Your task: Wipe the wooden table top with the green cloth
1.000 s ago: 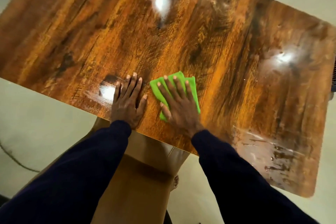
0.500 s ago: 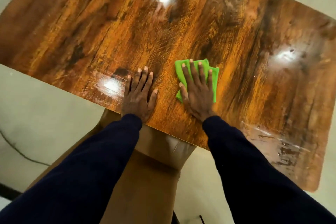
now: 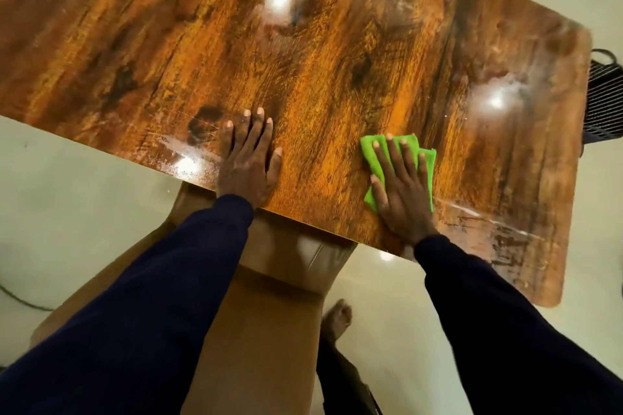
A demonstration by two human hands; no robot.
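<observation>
The glossy wooden table top (image 3: 337,54) fills the upper part of the view. A folded green cloth (image 3: 371,153) lies flat near the table's front edge, right of centre. My right hand (image 3: 401,189) presses down on it with fingers spread, covering most of it. My left hand (image 3: 249,162) rests flat on the bare wood at the front edge, a hand's width or more to the left of the cloth, fingers together and holding nothing. Wet smears show on the wood at the right front corner.
A brown table base (image 3: 269,296) stands below the front edge. A bare foot (image 3: 337,317) is on the pale floor (image 3: 67,212). A dark slatted object (image 3: 603,101) sits beyond the table's right edge. A thin cable (image 3: 20,300) lies on the floor at left.
My right hand has slid the green cloth to the right along the front edge, away from my left hand, which stays planted on the wood.
</observation>
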